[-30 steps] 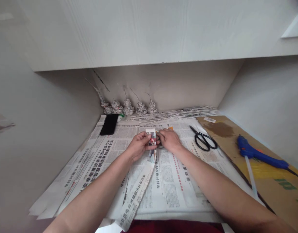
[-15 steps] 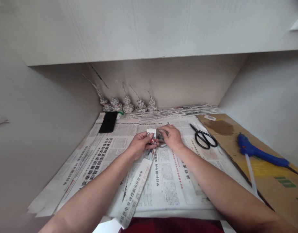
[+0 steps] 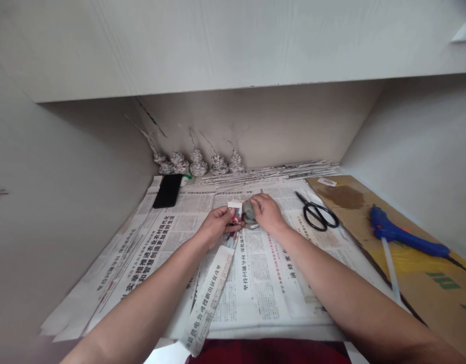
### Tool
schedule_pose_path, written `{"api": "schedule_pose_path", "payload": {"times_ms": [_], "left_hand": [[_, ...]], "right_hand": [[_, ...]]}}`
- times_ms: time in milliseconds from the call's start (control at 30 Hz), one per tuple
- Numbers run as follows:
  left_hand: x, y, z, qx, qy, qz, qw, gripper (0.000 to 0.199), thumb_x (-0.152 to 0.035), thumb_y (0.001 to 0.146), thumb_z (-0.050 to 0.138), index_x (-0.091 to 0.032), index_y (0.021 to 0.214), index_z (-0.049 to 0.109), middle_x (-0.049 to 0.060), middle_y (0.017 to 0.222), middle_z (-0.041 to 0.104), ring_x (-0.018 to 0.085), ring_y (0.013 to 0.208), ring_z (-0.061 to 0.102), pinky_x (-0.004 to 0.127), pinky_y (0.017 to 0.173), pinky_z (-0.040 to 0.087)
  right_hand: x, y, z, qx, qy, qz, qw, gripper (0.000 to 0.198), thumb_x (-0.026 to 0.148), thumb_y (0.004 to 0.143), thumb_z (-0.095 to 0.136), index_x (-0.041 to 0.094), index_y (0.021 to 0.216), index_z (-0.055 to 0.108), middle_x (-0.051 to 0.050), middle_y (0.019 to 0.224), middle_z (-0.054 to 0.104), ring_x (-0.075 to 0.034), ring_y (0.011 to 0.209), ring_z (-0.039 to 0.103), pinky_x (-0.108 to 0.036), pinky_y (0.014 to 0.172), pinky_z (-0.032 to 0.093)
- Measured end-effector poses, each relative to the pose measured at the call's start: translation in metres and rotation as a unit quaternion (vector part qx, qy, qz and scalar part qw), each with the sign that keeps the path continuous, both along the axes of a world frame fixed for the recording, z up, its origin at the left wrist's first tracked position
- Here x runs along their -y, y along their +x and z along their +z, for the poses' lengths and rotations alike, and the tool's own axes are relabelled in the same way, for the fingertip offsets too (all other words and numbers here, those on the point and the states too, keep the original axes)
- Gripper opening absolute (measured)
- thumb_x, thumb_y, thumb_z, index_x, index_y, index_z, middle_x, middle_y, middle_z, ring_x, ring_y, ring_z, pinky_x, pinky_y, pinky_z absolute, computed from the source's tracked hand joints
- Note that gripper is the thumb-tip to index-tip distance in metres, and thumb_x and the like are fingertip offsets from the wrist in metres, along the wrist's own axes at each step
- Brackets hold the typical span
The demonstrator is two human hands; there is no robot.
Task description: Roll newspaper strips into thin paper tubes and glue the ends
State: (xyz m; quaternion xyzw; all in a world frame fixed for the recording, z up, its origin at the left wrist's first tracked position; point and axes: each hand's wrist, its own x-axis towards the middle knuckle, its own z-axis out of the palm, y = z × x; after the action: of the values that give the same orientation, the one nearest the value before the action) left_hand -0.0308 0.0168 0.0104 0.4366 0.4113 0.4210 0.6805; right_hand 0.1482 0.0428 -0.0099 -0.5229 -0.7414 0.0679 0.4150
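Over the middle of the newspaper-covered surface, my left hand is closed, pinching a folded end of a newspaper strip. That end shows white paper and a red-and-dark picture, and the printed length runs down toward the front edge. Close beside it, my right hand curls its fingers round a greyish crumpled paper wad, which lies against the strip's end. Part of the wad is hidden under the fingers. Newspaper sheets lie beneath both hands.
Black-handled scissors lie to the right. Beyond them a blue glue gun rests on cardboard. A black phone is at the left. Several woven paper gourd shapes and thin paper sticks line the back, beneath an overhanging panel.
My right fingers have shifted round the grey paper wad, and more of it shows. The left hand keeps its pinch on the strip. The view has moved slightly.
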Motion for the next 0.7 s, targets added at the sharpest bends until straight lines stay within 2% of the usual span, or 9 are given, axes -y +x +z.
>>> {"api": "schedule_pose_path", "payload": {"times_ms": [100, 233, 267, 333, 400, 433, 567, 633, 700], "left_hand": [[-0.002, 0.000, -0.002, -0.006, -0.014, 0.009, 1.000, 0.016, -0.027, 0.084, 0.061, -0.011, 0.083, 0.062, 0.005, 0.072, 0.064, 0.016, 0.071, 0.069, 0.028, 0.074, 0.057], [-0.004, -0.001, -0.002, 0.000, -0.018, 0.022, 1.000, 0.015, -0.023, 0.088, 0.056, -0.010, 0.083, 0.062, 0.005, 0.071, 0.064, 0.016, 0.070, 0.069, 0.029, 0.075, 0.057], [-0.005, -0.001, -0.002, 0.003, -0.018, 0.032, 0.999, 0.015, -0.022, 0.088, 0.055, -0.010, 0.083, 0.062, 0.005, 0.071, 0.064, 0.016, 0.069, 0.069, 0.029, 0.075, 0.057], [-0.006, -0.002, -0.001, 0.007, -0.019, 0.057, 0.998, 0.014, -0.023, 0.087, 0.057, -0.010, 0.082, 0.062, 0.006, 0.071, 0.065, 0.015, 0.067, 0.069, 0.028, 0.072, 0.057], [-0.007, -0.003, 0.001, 0.010, -0.016, 0.080, 0.997, 0.014, -0.025, 0.086, 0.059, -0.011, 0.082, 0.061, 0.006, 0.072, 0.066, 0.016, 0.066, 0.069, 0.028, 0.070, 0.058], [-0.007, -0.003, 0.002, 0.010, -0.012, 0.086, 0.996, 0.015, -0.026, 0.085, 0.060, -0.011, 0.081, 0.061, 0.007, 0.072, 0.066, 0.017, 0.066, 0.069, 0.028, 0.068, 0.058], [-0.004, -0.002, 0.005, 0.013, -0.011, 0.064, 0.998, 0.017, -0.027, 0.085, 0.060, -0.009, 0.085, 0.064, 0.011, 0.079, 0.069, 0.017, 0.067, 0.070, 0.027, 0.066, 0.058], [-0.001, 0.001, 0.005, 0.019, -0.016, 0.040, 0.999, 0.020, -0.028, 0.084, 0.062, -0.009, 0.090, 0.065, 0.012, 0.081, 0.069, 0.017, 0.067, 0.070, 0.028, 0.066, 0.058], [0.002, 0.003, 0.006, 0.023, -0.018, 0.022, 0.999, 0.022, -0.029, 0.084, 0.062, -0.009, 0.093, 0.065, 0.012, 0.080, 0.070, 0.017, 0.067, 0.069, 0.028, 0.066, 0.058]], "right_hand": [[0.005, 0.002, 0.006, -0.046, 0.004, 0.029, 0.999, 0.028, 0.028, 0.092, 0.045, 0.018, 0.111, 0.063, -0.009, 0.106, 0.065, -0.020, 0.101, 0.058, -0.033, 0.091, 0.042], [0.013, 0.007, 0.016, -0.017, -0.007, 0.103, 0.994, 0.052, 0.040, 0.082, 0.062, 0.025, 0.130, 0.052, -0.009, 0.123, 0.057, -0.022, 0.113, 0.052, -0.037, 0.096, 0.040], [0.013, 0.008, 0.017, 0.005, -0.008, 0.124, 0.992, 0.053, 0.039, 0.079, 0.065, 0.026, 0.129, 0.053, -0.009, 0.126, 0.055, -0.023, 0.115, 0.050, -0.038, 0.097, 0.038], [0.011, 0.010, 0.015, 0.046, -0.010, 0.148, 0.988, 0.042, 0.033, 0.080, 0.065, 0.025, 0.121, 0.061, -0.009, 0.121, 0.058, -0.024, 0.113, 0.051, -0.040, 0.097, 0.037], [0.006, 0.009, 0.011, 0.074, -0.012, 0.138, 0.988, 0.022, 0.029, 0.086, 0.057, 0.023, 0.104, 0.068, -0.008, 0.105, 0.065, -0.022, 0.102, 0.056, -0.039, 0.092, 0.038], [0.003, 0.008, 0.009, 0.085, -0.014, 0.119, 0.989, 0.020, 0.029, 0.089, 0.053, 0.021, 0.095, 0.070, -0.007, 0.095, 0.066, -0.021, 0.095, 0.057, -0.037, 0.089, 0.039], [-0.004, 0.000, 0.005, 0.127, -0.025, 0.006, 0.992, 0.031, 0.040, 0.091, 0.049, 0.018, 0.080, 0.068, -0.007, 0.078, 0.063, -0.021, 0.083, 0.056, -0.032, 0.077, 0.041], [-0.004, -0.004, 0.004, 0.133, -0.033, -0.025, 0.990, 0.035, 0.043, 0.091, 0.048, 0.018, 0.078, 0.068, -0.008, 0.079, 0.062, -0.021, 0.083, 0.056, -0.031, 0.076, 0.042], [-0.002, -0.007, 0.002, 0.123, -0.031, -0.020, 0.992, 0.037, 0.042, 0.093, 0.043, 0.018, 0.082, 0.070, -0.009, 0.088, 0.062, -0.021, 0.088, 0.056, -0.032, 0.082, 0.042]]}}
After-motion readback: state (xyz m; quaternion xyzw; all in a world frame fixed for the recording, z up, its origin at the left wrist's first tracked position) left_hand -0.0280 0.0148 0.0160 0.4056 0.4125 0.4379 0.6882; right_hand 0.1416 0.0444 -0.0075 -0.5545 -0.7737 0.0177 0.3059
